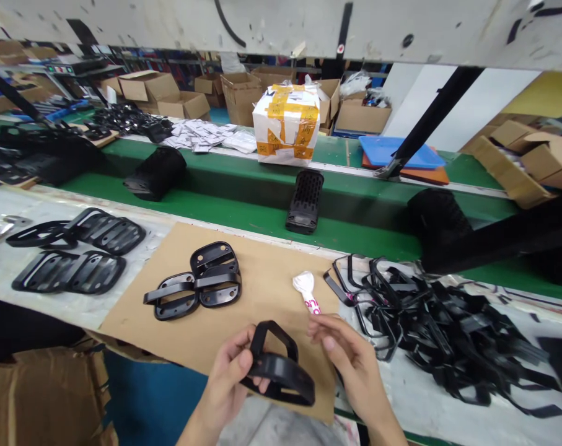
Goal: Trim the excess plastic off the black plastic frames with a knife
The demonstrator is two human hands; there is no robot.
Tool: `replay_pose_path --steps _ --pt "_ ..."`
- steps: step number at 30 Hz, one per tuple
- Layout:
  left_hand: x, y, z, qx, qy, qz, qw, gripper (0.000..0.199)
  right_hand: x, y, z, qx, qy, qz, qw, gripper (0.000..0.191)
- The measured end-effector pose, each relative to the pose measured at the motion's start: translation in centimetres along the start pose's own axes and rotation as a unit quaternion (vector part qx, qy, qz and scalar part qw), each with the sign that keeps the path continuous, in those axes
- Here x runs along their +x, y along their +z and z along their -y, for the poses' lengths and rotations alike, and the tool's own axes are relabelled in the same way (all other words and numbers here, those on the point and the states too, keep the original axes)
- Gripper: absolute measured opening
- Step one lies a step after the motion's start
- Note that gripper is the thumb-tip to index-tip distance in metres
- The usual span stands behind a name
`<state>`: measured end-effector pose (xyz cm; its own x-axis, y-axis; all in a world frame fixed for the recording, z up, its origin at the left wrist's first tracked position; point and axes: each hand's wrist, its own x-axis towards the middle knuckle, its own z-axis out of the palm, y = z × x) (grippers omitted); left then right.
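Workshop counter runs just ahead of the body, with a cardboard sheet laid over its near edge as a clean work patch. Above the sheet's near edge, the left hand curls around a black plastic frame, holding it up and clear where both hands can reach it. The right hand stands half open beside the frame, fingers loosely curved; whether it pinches anything thin, the view cannot settle. Just past it lies a white packet. Two black frames sit mid-sheet with open cardboard around them. A loose heap of black straps crowds the counter's right side, while flat black grilles lie spaced along its left. Beyond the far edge, a green conveyor carries a ribbed black part and, farther on, a taped carton.
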<state>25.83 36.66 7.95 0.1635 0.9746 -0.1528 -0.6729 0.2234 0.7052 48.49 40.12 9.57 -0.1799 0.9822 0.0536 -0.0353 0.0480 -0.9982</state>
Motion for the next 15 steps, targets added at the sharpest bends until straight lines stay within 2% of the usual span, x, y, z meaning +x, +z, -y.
replay_pose_path --steps 3,6,9,12,15 --pt "-0.7 0.1 1.4 -0.017 -0.032 0.019 0.999 0.047 0.7 1.6 0.7 -0.008 0.019 0.070 0.997 0.027" --pt "-1.1 0.6 2.4 -0.024 -0.048 0.004 0.999 0.046 0.8 2.8 1.1 -0.059 -0.002 0.119 0.991 0.027" --pt "-1.2 1.0 2.6 -0.034 -0.039 -0.012 0.999 0.045 0.6 3.3 1.3 -0.117 -0.059 0.121 0.984 0.028" --pt "-1.1 1.2 2.4 -0.053 -0.038 0.006 0.998 0.043 0.1 3.4 1.3 -0.159 -0.121 0.100 0.975 0.033" --pt "-1.2 1.3 2.3 -0.061 -0.029 0.027 0.997 0.042 -0.1 3.4 1.5 -0.201 -0.147 0.104 0.963 0.033"
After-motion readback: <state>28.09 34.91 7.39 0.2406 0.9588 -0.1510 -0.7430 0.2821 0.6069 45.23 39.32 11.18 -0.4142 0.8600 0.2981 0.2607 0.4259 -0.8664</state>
